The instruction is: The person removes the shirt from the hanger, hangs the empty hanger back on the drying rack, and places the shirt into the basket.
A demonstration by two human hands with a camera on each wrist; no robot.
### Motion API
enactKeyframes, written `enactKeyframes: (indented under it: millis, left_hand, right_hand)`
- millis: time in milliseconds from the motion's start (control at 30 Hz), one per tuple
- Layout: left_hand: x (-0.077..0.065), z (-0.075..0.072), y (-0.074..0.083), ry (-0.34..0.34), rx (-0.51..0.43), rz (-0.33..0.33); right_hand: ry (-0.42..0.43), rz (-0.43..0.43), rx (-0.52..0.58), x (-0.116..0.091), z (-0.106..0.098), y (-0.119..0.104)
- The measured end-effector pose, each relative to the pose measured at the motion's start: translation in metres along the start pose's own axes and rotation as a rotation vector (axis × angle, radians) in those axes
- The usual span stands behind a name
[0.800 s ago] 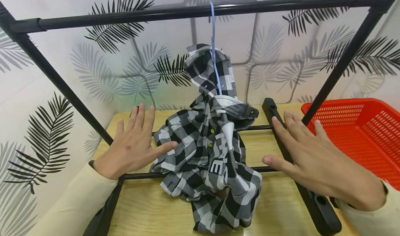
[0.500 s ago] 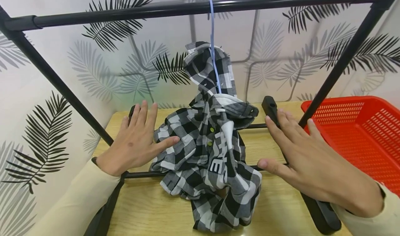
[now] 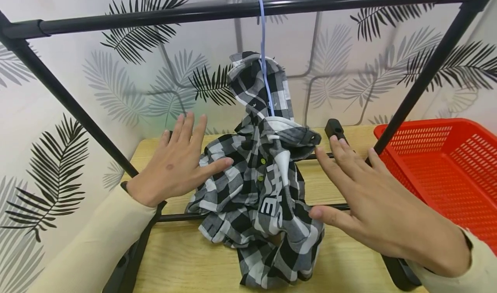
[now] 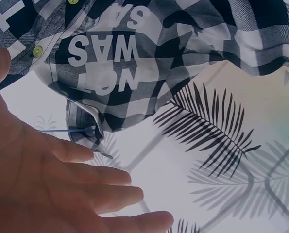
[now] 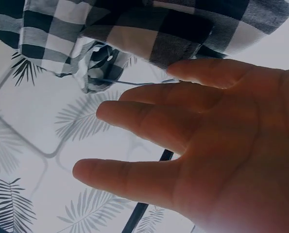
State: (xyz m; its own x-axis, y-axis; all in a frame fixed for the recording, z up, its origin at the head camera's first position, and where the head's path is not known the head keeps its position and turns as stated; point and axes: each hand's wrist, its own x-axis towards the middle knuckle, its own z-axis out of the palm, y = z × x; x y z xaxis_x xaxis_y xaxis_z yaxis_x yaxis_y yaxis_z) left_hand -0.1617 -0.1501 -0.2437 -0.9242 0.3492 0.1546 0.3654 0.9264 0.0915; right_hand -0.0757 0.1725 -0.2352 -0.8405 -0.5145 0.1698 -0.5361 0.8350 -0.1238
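A black, grey and white checked hooded shirt (image 3: pixel 233 172) hangs bunched and askew on a thin blue hanger (image 3: pixel 263 42), hooked over the rack's top bar (image 3: pixel 163 17). White letters and yellow-green buttons show on its front. My left hand (image 3: pixel 174 163) is spread with straight fingers at the shirt's left side, its thumb overlapping the cloth in the head view. On the other side my right hand (image 3: pixel 372 202) is spread too, fingertips near the shirt's edge. Neither palm holds anything; the left wrist view shows the lettered cloth (image 4: pixel 110 58) beyond the fingers.
The black rack's slanted posts (image 3: pixel 70 99) rise on both sides, with lower crossbars (image 3: pixel 178 217) behind the shirt. A red perforated basket (image 3: pixel 438 159) sits at the right on the wooden table (image 3: pixel 186 258). A leaf-patterned wall (image 3: pixel 341 60) stands behind.
Both hands have moved inward toward the shirt, the left one rightward and slightly up, the right one leftward. The shirt and hanger hold their place on the bar.
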Motion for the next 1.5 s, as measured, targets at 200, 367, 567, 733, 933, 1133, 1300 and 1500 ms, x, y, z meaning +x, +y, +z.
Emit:
enactKeyframes:
  millis: [200, 367, 567, 733, 933, 1133, 1300, 1500]
  left_hand:
    - [0.011, -0.007, 0.009, 0.027, 0.012, 0.027]
    - [0.012, -0.01, 0.013, 0.033, 0.005, 0.031]
    - [0.012, -0.01, 0.014, 0.029, 0.003, 0.027]
    - [0.012, -0.011, 0.014, 0.028, -0.005, 0.026]
    - [0.012, -0.012, 0.016, 0.024, -0.022, 0.03]
    - [0.013, -0.014, 0.016, 0.01, -0.034, 0.031]
    - [0.011, -0.014, 0.014, 0.012, -0.044, 0.034]
    - [0.009, -0.013, 0.012, 0.015, -0.051, 0.038]
  right_hand:
    - [0.004, -0.002, 0.01, 0.0, -0.003, -0.006]
    - [0.053, -0.012, 0.014, 0.0, -0.003, -0.011]
    - [0.069, -0.02, 0.003, 0.004, -0.006, -0.019]
    - [0.09, -0.013, -0.015, 0.01, -0.008, -0.027]
    - [0.14, 0.002, -0.025, 0.018, -0.009, -0.035]
    - [0.2, -0.003, -0.055, 0.027, -0.007, -0.044]
    - [0.227, 0.004, -0.042, 0.032, -0.005, -0.048]
    - [0.292, 0.002, -0.014, 0.037, -0.001, -0.05]
